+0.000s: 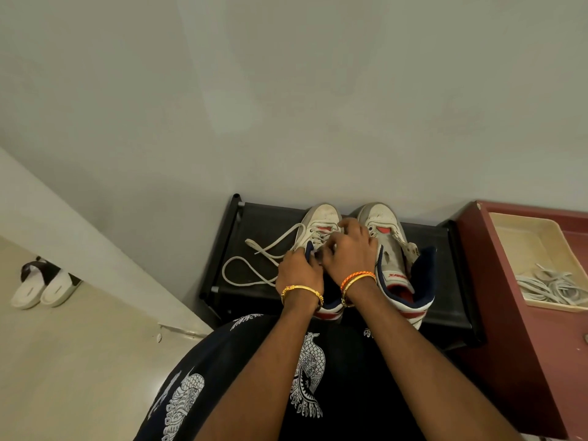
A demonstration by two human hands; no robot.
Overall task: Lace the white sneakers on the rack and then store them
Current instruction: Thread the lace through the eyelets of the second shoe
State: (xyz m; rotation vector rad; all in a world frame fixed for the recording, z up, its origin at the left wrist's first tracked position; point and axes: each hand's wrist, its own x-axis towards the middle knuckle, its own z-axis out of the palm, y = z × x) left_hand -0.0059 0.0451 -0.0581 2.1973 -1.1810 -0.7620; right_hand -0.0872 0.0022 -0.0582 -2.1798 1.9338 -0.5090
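1. Two white sneakers are set side by side, toes to the wall, on top of a black rack (264, 224).
2. L sneaker (319, 222): partly laced near the toe; a loose white lace (251, 259) is trailed off its left side in loops across the rack top.
3. R sneaker (394, 249): eyelets are seen bare, tongue pulled back, navy collar and red stripes shown.
4. Left hand (299, 272): fingers curled, L sneaker's navy collar/tongue edge is gripped. Gold bangle worn at wrist.
5. Right hand (348, 246): laid over the L sneaker's lacing area, fingers bent down at the eyelets; lace appears pinched, fingertips partly hidden, so exact hold can't be told. Orange and gold bands worn at wrist.
6. Right of rack: a maroon cabinet (509, 313) is stood touching it; a beige tray (521, 237) on top, w/ a heap of white laces (553, 288) inside.
7. Far left on floor: a pair of white slides (44, 284) is seen.
8. Black printed shirt (254, 393) is seen at bottom.
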